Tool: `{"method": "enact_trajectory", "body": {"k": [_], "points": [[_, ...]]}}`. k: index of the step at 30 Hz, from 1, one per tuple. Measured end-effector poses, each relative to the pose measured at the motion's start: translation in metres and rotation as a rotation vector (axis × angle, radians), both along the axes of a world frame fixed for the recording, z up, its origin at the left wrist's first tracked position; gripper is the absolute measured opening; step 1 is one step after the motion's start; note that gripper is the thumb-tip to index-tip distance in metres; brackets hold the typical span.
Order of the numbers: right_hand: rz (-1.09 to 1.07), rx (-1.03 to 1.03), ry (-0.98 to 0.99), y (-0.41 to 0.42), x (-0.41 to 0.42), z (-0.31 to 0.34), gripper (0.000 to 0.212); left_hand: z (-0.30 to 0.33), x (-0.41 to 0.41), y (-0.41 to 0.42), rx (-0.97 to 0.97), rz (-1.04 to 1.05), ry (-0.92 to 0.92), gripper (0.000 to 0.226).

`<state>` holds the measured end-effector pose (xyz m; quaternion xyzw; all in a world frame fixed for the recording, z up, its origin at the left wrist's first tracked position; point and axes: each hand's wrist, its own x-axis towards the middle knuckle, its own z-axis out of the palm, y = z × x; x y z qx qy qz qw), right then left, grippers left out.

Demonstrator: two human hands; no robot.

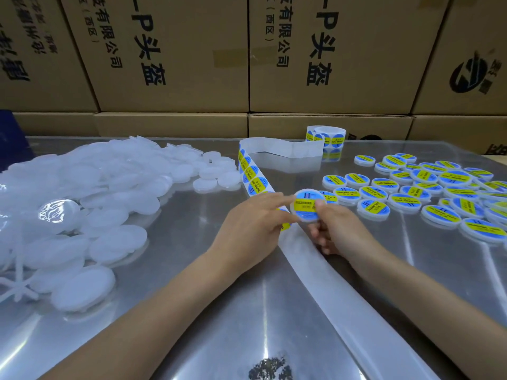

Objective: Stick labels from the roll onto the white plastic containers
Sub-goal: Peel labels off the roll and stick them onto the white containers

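A round white container (306, 206) bearing a blue and yellow label is held tilted above the table centre. My right hand (336, 229) grips it from below and the right, thumb on its edge. My left hand (253, 220) has its fingers stretched out, the index finger pressing the label's left side. The label strip (253, 178) runs from under my hands back to the roll (326, 135) at the far edge. Bare backing paper (329, 281) trails towards me.
A large heap of unlabelled white containers (90, 215) covers the left of the shiny table (205, 311). Several labelled containers (428, 193) lie flat on the right. Stacked cardboard boxes (178, 56) wall off the far side.
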<state>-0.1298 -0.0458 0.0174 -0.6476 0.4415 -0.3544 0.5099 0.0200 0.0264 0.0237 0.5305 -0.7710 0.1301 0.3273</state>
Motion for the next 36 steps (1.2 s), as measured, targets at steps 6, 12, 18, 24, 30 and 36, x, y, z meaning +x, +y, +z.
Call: {"method": "enact_trajectory", "body": {"k": [6, 12, 18, 24, 30, 36], "points": [[-0.113, -0.285, 0.449, -0.022, -0.025, -0.002, 0.031, -0.007, 0.056, -0.011, 0.421, 0.716, -0.178, 0.069], [-0.259, -0.462, 0.773, -0.017, -0.029, -0.002, 0.047, -0.002, 0.126, 0.008, 0.495, 1.137, 0.115, 0.094], [-0.185, -0.636, 0.721, -0.007, -0.022, 0.003, 0.022, -0.001, 0.161, 0.032, 0.599, 1.309, 0.355, 0.089], [-0.014, -0.637, 0.687, -0.002, -0.015, -0.001, 0.016, -0.001, 0.142, 0.020, 0.600, 1.145, 0.324, 0.073], [0.065, -0.683, 0.623, 0.002, -0.011, -0.003, 0.009, -0.001, 0.095, -0.008, 0.423, 0.872, 0.513, 0.069], [0.158, -0.673, 0.619, -0.002, -0.014, -0.005, 0.019, 0.004, 0.068, -0.018, 0.202, 0.665, 0.760, 0.047]]}}
